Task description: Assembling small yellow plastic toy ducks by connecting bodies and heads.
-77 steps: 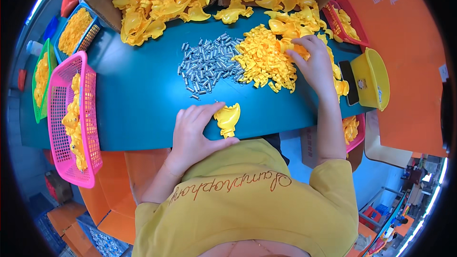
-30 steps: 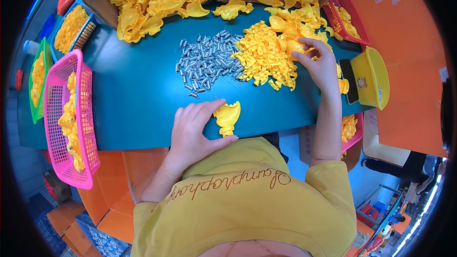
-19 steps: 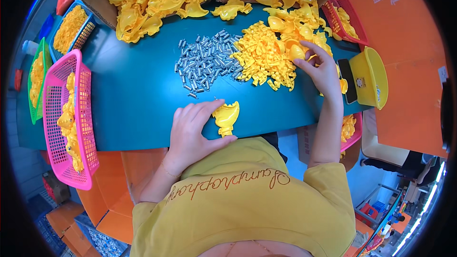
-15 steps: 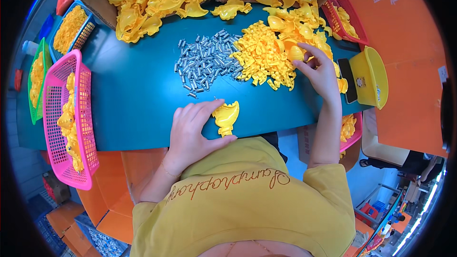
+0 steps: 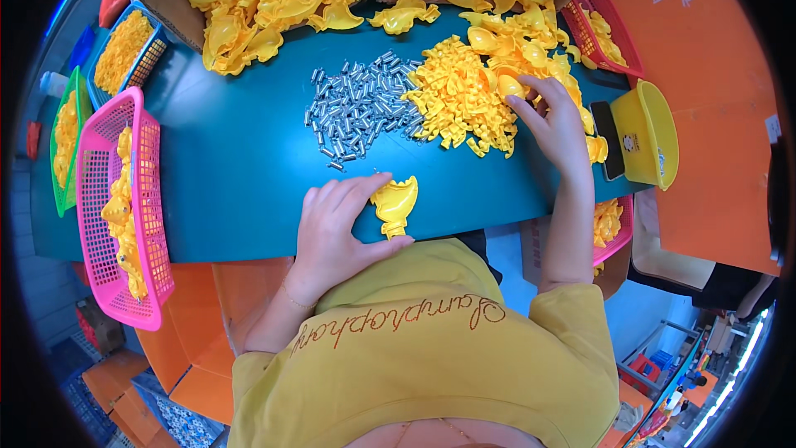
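Observation:
My left hand (image 5: pixel 336 220) holds a yellow plastic shell piece (image 5: pixel 396 202) at the table's near edge, index finger at its top and thumb at its lower end. The piece is hollow and curved, with a jagged side. My right hand (image 5: pixel 554 120) is over the yellow parts at the right, thumb and fingertips closed around a rounded yellow plastic piece (image 5: pixel 507 85). Beside that hand lies a heap of small yellow plastic parts (image 5: pixel 456 99). A pile of small metal springs (image 5: pixel 356 108) sits to its left. More yellow shells (image 5: pixel 531 54) lie behind.
Cardboard boxes of yellow shells (image 5: pixel 274 0) stand at the back of the green table (image 5: pixel 232 158). A pink basket (image 5: pixel 153 224) is at the left, near a blue basket (image 5: pixel 153 54). To the right are a dark flat object (image 5: pixel 607 141), a yellow bin (image 5: pixel 651 133) and a red basket (image 5: pixel 618 41).
My right hand and the rounded yellow piece have shifted slightly up and left over the pile. My left hand stays in place on its shell piece.

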`<state>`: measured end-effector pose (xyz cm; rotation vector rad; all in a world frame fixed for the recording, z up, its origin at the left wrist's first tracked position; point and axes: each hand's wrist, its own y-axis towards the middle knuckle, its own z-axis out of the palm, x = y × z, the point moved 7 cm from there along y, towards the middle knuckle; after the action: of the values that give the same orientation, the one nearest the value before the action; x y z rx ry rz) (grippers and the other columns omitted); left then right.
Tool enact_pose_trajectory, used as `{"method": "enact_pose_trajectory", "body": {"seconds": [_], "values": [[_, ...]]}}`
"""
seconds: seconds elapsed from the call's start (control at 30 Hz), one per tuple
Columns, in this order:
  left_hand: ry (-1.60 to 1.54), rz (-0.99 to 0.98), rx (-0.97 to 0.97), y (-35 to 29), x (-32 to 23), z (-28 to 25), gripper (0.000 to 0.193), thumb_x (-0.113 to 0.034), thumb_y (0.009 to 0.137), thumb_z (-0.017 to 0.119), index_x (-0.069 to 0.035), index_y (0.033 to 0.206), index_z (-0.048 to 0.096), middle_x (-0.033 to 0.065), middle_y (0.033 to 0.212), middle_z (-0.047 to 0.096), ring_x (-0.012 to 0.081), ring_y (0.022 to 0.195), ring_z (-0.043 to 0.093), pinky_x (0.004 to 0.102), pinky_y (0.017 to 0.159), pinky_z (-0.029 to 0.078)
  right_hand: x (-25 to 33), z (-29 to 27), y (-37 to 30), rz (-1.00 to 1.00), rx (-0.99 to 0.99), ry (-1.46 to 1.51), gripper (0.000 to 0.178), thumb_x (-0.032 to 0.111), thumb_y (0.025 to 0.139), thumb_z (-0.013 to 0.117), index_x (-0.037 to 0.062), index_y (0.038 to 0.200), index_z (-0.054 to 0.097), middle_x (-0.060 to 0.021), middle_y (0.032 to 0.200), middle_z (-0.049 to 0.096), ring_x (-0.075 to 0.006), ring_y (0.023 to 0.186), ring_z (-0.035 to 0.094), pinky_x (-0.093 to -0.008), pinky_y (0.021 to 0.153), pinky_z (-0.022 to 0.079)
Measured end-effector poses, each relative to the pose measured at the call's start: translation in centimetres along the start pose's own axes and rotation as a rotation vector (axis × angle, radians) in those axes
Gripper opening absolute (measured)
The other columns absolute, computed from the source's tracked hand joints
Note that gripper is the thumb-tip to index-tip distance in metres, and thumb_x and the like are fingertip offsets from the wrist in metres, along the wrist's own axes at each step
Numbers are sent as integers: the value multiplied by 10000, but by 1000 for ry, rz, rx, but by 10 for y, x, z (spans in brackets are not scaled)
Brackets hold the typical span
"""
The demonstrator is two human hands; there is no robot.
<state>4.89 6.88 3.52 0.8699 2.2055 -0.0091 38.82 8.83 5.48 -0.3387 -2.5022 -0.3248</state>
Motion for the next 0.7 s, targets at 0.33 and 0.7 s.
{"method": "enact_pose_trajectory", "body": {"seconds": [0.33, 0.7], "values": [[-6, 3, -9, -1, 1, 0, 794, -394, 640, 993, -143, 1328, 688, 40, 1268, 721, 229, 1071, 645, 359, 925, 443, -4, 1, 5, 109, 103, 101, 421, 241, 778, 913, 52, 1065, 668, 13, 976, 594, -56, 696, 464, -229, 645, 416], [9, 3, -14, -3, 2, 0, 807, -408, 634, 993, -147, 1334, 686, 34, 1262, 723, 235, 1069, 645, 361, 921, 442, -12, 3, -9, 62, -15, 493, 426, 117, 837, 876, 32, 1216, 699, 1, 1060, 662, -64, 716, 557, -210, 702, 463]]}}
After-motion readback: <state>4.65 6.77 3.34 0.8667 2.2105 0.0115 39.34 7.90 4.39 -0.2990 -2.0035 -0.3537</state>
